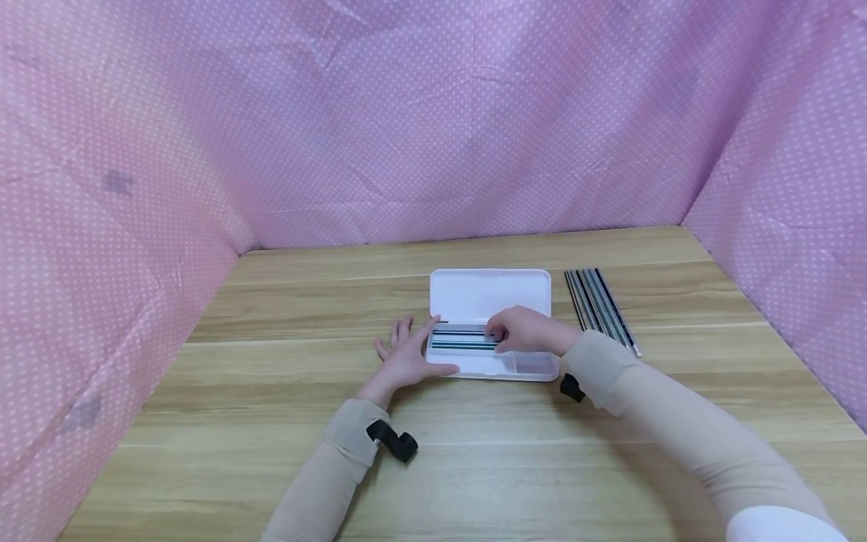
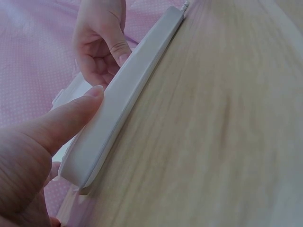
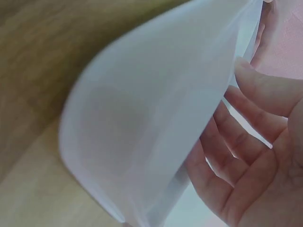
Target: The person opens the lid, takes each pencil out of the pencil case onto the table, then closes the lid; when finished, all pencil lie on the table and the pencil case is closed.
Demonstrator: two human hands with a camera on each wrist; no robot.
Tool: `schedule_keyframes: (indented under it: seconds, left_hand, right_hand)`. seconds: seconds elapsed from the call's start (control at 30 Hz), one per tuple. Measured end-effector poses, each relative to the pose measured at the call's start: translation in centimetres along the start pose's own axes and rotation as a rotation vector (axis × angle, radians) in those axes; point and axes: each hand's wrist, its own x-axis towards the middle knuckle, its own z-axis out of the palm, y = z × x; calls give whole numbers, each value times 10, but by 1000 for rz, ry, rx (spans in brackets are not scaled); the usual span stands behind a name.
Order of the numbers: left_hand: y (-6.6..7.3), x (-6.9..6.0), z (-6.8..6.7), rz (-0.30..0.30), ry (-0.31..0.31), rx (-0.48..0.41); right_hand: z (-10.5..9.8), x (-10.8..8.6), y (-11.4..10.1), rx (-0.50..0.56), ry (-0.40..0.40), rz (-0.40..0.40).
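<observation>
A white pencil case (image 1: 474, 366) lies with its lid (image 1: 489, 292) raised at the back. Inside it, several dark and green striped pencils (image 1: 463, 346) lie lengthwise. At the case's left end my left hand (image 1: 405, 363) grips it, the thumb on the front wall (image 2: 118, 101) and a finger at the back corner. My right hand (image 1: 524, 330) reaches into the case over the right ends of the pencils, with bent fingers (image 3: 239, 135). The case's wall hides those fingertips in the right wrist view, so whether they hold a pencil is unclear.
To the right of the case, several more pencils (image 1: 596, 305) lie side by side on the wooden table (image 1: 474, 467). A small compartment (image 1: 535, 366) is at the case's front right. Pink dotted cloth (image 1: 433, 135) hangs behind the table and along both sides.
</observation>
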Motion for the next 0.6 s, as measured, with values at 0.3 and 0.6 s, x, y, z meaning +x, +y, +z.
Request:
schedule_keyframes:
  seconds: [0.3,0.6]
  left_hand:
    - [1,-2,0,-3,3,-10]
    - [2,-1,0,4,4,-12]
  right_hand:
    - [0,2,-4,-39,-49,7]
    - [0,2,-1,36,-69,4]
